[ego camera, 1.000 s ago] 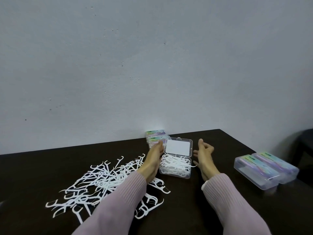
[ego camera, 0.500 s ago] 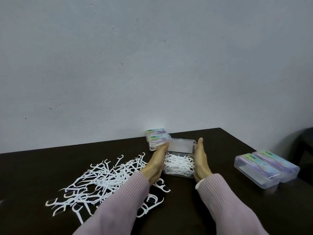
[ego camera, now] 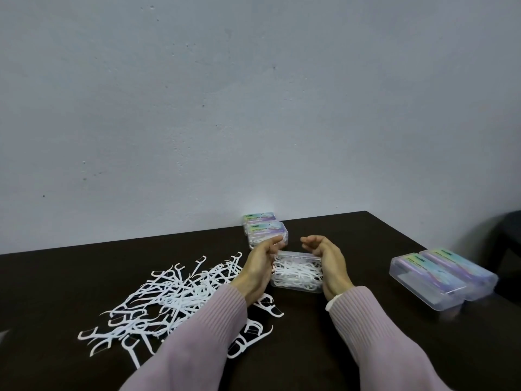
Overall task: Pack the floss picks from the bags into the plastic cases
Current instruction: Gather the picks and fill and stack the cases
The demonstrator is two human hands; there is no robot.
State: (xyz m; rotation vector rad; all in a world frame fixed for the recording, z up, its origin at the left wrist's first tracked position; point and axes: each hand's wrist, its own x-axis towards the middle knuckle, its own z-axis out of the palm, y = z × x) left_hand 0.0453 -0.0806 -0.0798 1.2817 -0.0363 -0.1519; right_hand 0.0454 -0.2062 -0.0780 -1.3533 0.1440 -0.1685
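A clear plastic case [ego camera: 296, 275] full of white floss picks sits on the dark table in front of me. My left hand [ego camera: 258, 266] holds its left side and my right hand [ego camera: 329, 263] holds its right side. The fingers of both curl inward over the case's far top edge, where the clear lid lies folded down. A large loose pile of white floss picks [ego camera: 174, 294] spreads over the table to the left, partly under my left sleeve.
Two labelled cases [ego camera: 266, 231] stand stacked against the wall just behind my hands. Two more clear cases [ego camera: 439, 277] lie side by side at the right. The table's [ego camera: 366, 348] right edge runs past them, with a dark chair [ego camera: 507, 241] beyond.
The case's lid stood open behind it one second ago and has come down over the picks. My right hand moved in against the case, and both hands' fingers curled over the top.
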